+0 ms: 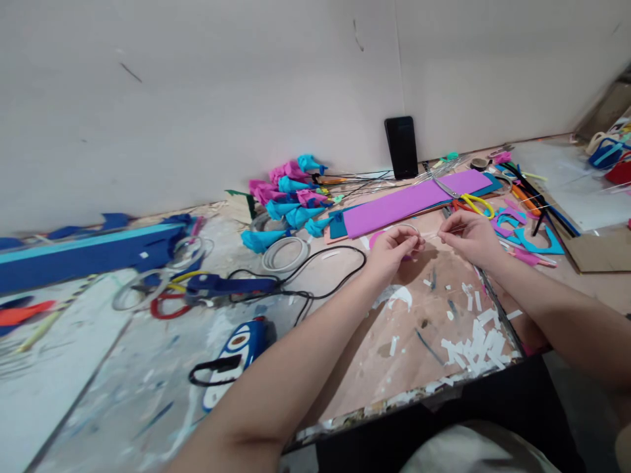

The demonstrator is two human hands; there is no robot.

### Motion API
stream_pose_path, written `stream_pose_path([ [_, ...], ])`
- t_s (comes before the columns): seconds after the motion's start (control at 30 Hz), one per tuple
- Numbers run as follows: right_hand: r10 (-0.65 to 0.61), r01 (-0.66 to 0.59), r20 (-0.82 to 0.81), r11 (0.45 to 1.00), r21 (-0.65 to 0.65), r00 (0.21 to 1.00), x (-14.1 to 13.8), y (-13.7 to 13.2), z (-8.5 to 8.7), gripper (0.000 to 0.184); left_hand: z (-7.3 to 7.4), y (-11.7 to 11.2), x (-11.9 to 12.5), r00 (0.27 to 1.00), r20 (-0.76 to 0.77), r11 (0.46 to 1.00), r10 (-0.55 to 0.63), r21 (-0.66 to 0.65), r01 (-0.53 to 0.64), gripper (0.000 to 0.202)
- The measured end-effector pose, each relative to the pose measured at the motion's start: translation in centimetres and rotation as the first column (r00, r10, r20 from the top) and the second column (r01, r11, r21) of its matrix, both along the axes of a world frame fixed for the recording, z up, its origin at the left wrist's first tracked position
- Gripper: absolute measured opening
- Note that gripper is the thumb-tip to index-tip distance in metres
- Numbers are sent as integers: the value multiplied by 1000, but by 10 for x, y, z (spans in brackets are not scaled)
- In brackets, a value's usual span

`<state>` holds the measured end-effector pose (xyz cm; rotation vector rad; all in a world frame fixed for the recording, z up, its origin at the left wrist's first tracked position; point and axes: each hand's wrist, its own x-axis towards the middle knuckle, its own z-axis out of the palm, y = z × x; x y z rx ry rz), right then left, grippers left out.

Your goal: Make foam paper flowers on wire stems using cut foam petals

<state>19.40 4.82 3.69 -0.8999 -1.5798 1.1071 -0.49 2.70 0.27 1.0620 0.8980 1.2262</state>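
Observation:
My left hand [393, 250] and my right hand [470, 235] meet over the middle of a worn brown board [374, 355]. Between their fingertips runs a thin clear strip [432, 234], pinched at each end. A clear tape ring [407, 228] shows at my left hand's fingers; whether the strip comes off it I cannot tell. Behind the hands lies a long purple foam sheet [409, 202]. Several small white scraps [476, 341] are scattered on the board near my right forearm.
Yellow-handled scissors [470, 200] lie on the purple sheet. Pink and cyan paper flowers [290, 197] on wires rest by the wall, near a black phone [401, 146]. A blue glue gun [236, 348] with black cord, tape rolls [286, 253] and blue foam strips [89, 253] lie left.

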Motion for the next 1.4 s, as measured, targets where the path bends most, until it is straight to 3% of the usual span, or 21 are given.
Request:
stream_pose_path([
  [0.13,-3,2,24,1000,27,1000,0,-2,1,14,0,-2,2,996,-77,996,45,78,-39,41],
  [0.27,18,-18,-11,1000,-4,1000,-1,-4,2,16,2,-7,4,955,-233,963,182,239,-125,27],
  [0.37,12,-20,-80,995,-100,997,-3,-6,2,22,8,-13,2,873,-366,884,323,447,-140,11],
  [0.47,-12,-42,-208,967,-252,978,-7,-8,1,31,14,-17,-1,788,-438,758,433,649,-56,8],
  [0.53,-28,-71,-272,935,-348,962,-10,-9,0,36,15,-17,-4,757,-475,718,448,696,11,9],
  [0.6,-42,-98,-310,901,-423,950,-11,-10,1,39,17,-18,-8,748,-521,728,411,682,74,9],
  [0.67,-55,-123,-333,863,-490,941,-11,-11,2,39,22,-20,-12,772,-558,778,304,613,136,6],
  [0.8,-31,-190,-320,747,-636,947,-6,-11,5,35,38,-28,-19,838,-541,873,-63,378,309,8],
  [0.87,11,-221,-298,697,-682,955,-3,-10,7,33,44,-30,-20,819,-543,858,-185,317,404,11],
  [0.93,43,-231,-276,678,-698,960,-2,-9,7,32,45,-29,-20,787,-582,821,-205,335,462,14],
  [1.03,30,-195,-259,744,-639,965,-2,-8,4,33,37,-23,-16,759,-650,772,-31,466,431,12],
  [1.1,4,-159,-271,819,-552,962,-4,-7,4,34,29,-18,-12,757,-631,759,172,575,306,7],
  [1.17,-6,-133,-291,881,-455,957,-5,-6,5,35,23,-15,-8,752,-586,767,302,618,174,10],
  [1.27,9,-117,-312,937,-330,950,-6,-6,8,33,21,-14,-6,761,-574,805,302,581,119,11],
  [1.4,35,-143,-329,940,-311,944,-5,-5,8,34,26,-14,-7,815,-540,845,211,520,126,14],
])
